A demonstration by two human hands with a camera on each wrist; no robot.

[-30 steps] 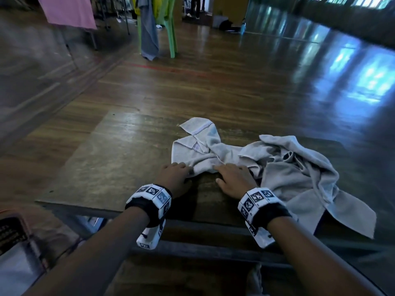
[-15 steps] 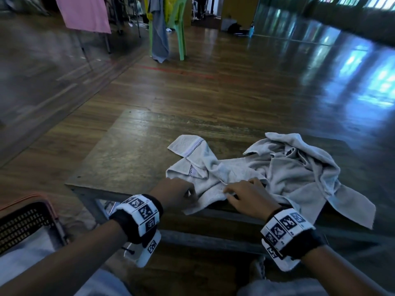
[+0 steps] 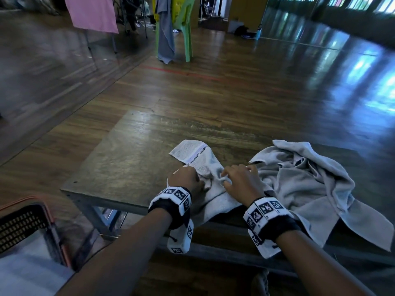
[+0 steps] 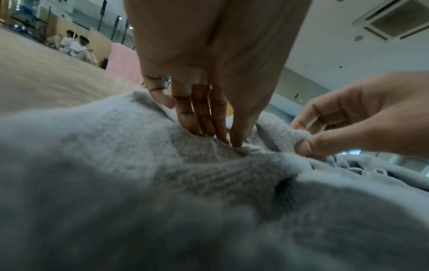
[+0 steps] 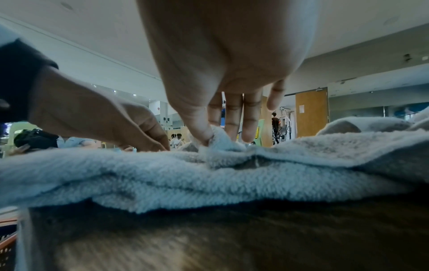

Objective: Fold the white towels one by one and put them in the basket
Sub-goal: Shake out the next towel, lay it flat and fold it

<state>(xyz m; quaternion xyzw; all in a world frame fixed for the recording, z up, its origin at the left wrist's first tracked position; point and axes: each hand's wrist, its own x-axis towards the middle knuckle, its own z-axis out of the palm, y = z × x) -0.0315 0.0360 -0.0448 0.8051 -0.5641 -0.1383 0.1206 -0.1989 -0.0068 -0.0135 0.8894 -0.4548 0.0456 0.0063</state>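
A small white towel [image 3: 193, 153] with a stitched border lies crumpled on the low wooden table [image 3: 128, 159], its near part hanging over the front edge. My left hand [image 3: 202, 184] pinches a hem of it between thumb and fingers [image 4: 204, 128]. Just to the right, my right hand [image 3: 225, 178] pinches a raised fold of the same towel [image 5: 218, 141] between thumb and fingers. A heap of further white towels [image 3: 305, 184] lies at the table's right, one end drooping off the front. The black basket [image 3: 23, 221] with an orange rim stands on the floor at lower left.
White cloth [image 3: 27, 272] lies in the basket. Bare tabletop stretches left of the towel. On the wooden floor behind stand a green plastic chair [image 3: 186, 28] draped with grey cloth and a rack with a pink cloth [image 3: 92, 16].
Both hands went from resting on the towel's near edge to pinching it, drawing it toward the front edge. The head view dropped, bringing the basket into sight.
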